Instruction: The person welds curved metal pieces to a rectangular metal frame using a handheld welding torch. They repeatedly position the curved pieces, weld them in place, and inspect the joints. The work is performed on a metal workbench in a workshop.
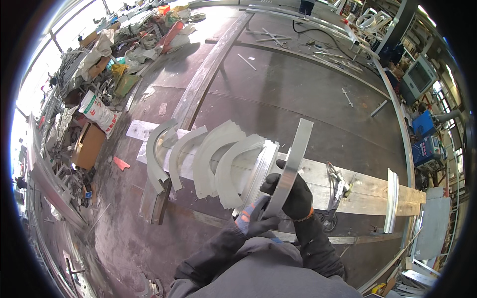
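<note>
In front of my body, a flat shiny metal strip [298, 149] stands tilted up and away. My left hand [256, 221], in a dark glove with grey and orange patches, is closed around its lower end. Dark-gloved too, my right hand [299, 198] grips the strip from its right side, with fingertips showing on the left. Just left of the strip lies a stack of pale metal profiles [261, 174] on a long plank [367, 193]. Farther left, arc-shaped metal pieces fan out across the plank, among them a broad stack [211, 159] and a single curved piece [156, 154].
A hand tool with a cable [338, 184] rests on the plank, and more straight profiles [392, 198] lie across its right end. Steel beams [211, 74] frame the work area. Sacks [99, 114], a cardboard box [88, 145] and scrap crowd the left. A blue machine [428, 151] stands right.
</note>
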